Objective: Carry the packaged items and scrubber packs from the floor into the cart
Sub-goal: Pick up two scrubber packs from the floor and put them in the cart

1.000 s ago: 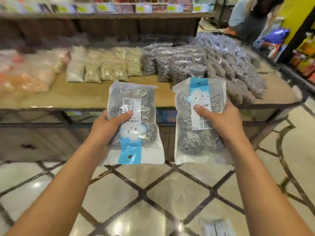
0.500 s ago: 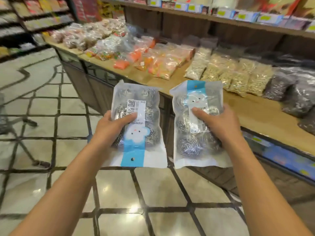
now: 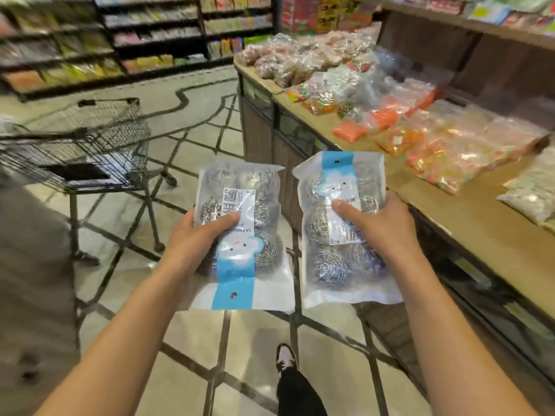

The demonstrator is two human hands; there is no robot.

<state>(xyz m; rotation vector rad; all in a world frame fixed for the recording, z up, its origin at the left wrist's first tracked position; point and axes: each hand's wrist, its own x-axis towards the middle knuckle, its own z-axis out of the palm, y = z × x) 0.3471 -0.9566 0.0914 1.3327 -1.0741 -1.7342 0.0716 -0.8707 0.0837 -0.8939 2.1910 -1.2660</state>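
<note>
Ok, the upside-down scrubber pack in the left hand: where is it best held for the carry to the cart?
Hold the left scrubber pack at mid-height along its left edge, coming from the left as the left hand does: thumb across the label, fingers behind. The lumpy steel balls give purchase there; the flat sealed ends would probably slip.

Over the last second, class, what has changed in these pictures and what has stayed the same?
The view has swung left: the cart has come into sight and the display table now runs along the right. No pack was released. The left hand and right hand keep their grip on the left pack and right pack.
</note>
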